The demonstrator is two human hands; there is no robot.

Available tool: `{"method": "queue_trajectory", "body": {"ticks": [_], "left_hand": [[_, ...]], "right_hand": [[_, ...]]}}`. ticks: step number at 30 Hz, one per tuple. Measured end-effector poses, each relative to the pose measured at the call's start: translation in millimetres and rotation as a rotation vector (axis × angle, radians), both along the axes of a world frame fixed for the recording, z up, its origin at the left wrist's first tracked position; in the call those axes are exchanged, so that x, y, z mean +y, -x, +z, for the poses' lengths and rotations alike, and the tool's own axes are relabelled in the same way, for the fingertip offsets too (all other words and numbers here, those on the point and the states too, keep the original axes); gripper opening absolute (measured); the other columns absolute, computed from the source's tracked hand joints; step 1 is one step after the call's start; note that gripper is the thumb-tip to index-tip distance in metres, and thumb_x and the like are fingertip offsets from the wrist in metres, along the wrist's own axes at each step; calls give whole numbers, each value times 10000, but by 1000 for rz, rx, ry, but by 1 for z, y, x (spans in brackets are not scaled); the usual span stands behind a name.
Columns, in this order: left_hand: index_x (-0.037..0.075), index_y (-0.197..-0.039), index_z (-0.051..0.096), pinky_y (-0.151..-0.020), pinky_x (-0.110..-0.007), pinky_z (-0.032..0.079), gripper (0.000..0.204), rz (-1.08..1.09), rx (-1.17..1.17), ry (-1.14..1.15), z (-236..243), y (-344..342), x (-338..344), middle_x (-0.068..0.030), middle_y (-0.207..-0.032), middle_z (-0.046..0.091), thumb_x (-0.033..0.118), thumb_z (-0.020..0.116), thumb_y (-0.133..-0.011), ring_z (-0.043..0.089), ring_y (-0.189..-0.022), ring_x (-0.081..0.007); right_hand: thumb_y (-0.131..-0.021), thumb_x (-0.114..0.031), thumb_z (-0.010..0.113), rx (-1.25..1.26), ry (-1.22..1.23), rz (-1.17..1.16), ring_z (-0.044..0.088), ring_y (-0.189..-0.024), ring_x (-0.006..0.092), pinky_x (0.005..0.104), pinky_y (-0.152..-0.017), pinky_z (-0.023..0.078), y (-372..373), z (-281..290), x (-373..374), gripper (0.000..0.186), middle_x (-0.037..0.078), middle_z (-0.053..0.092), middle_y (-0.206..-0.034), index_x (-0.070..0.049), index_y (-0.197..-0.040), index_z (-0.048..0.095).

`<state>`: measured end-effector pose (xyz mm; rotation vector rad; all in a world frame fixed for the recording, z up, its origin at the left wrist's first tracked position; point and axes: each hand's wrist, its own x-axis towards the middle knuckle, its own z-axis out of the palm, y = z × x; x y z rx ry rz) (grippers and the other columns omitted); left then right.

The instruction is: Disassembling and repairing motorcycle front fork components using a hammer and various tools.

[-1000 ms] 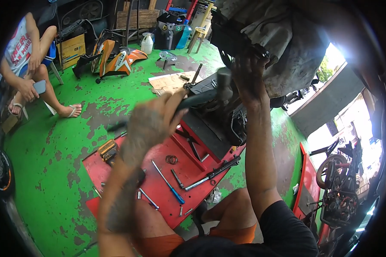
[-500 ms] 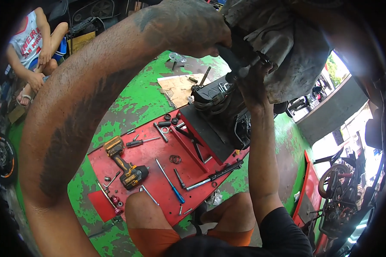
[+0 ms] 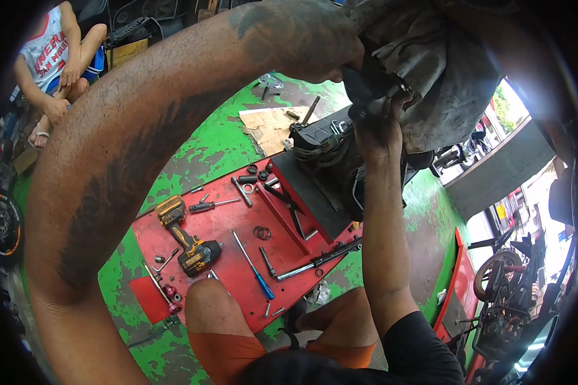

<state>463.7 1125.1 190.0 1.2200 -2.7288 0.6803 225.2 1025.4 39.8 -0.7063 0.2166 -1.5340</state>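
Observation:
My tattooed left arm arches across the view, and my left hand [image 3: 347, 54] is at a dark part near the top, its fingers mostly hidden. Just below it to the right, my right hand [image 3: 382, 125] is raised with fingers curled round a dark part that I cannot make out. A stained grey cloth [image 3: 453, 96] hangs beside and behind both hands. Beneath them, a black engine-like assembly [image 3: 324, 144] stands on the black-topped part of a red work stand [image 3: 218, 218].
On the red stand lie a yellow-black impact wrench [image 3: 189, 240], a blue-handled screwdriver [image 3: 253, 266], a long ratchet handle [image 3: 318, 260] and several sockets. Cardboard [image 3: 270, 125] lies on the green floor. A person [image 3: 54, 64] sits at the upper left; a motorcycle [image 3: 507, 289] stands at the right.
Both hands have shifted slightly to the right in the view. The right forearm is more upright. The cloth and stand show little change.

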Motion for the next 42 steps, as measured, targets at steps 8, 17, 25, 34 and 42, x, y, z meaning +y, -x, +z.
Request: {"method": "queue_trajectory", "body": {"ticks": [8,17,25,34,42], "left_hand": [[211,-1184,698,-916,-407,519,307,33,-88,70,7,0,-5,-71,-1140,700,329,576,-927,650,-1093,-276],[240,-1175,696,-874,-419,535,289,100,18,-193,-1,-9,18,-53,-1085,711,326,558,-935,662,-1057,-286],[225,-1140,714,-862,-425,536,270,35,-27,-134,-3,-8,11,-74,-1045,718,310,590,-916,671,-1018,-293],[201,-1096,727,-816,-429,548,261,-46,-42,622,-54,-14,18,-74,-1001,725,280,587,-891,688,-962,-298],[226,-1123,721,-834,-414,545,269,-163,115,69,-54,-5,-22,-46,-932,730,315,690,-871,683,-987,-255]], "right_hand": [[-940,-486,578,52,200,22,618,-952,186,307,-716,470,-26,8,15,440,45,659,-1185,-163,-1238,593],[-1002,-394,519,-77,165,145,640,-947,204,329,-678,496,-18,-18,20,362,83,647,-1213,-124,-1232,595],[-1020,-377,497,13,198,-193,564,-1188,205,371,-996,469,-46,-33,54,427,94,599,-1288,-94,-1340,522],[-963,-301,632,-36,186,-30,545,-1218,248,425,-1135,403,-39,-62,59,477,134,553,-1326,-26,-1327,491],[-977,-266,586,-216,48,31,528,-1266,265,420,-1123,415,-39,-57,65,388,150,581,-1314,-50,-1295,540]]}}
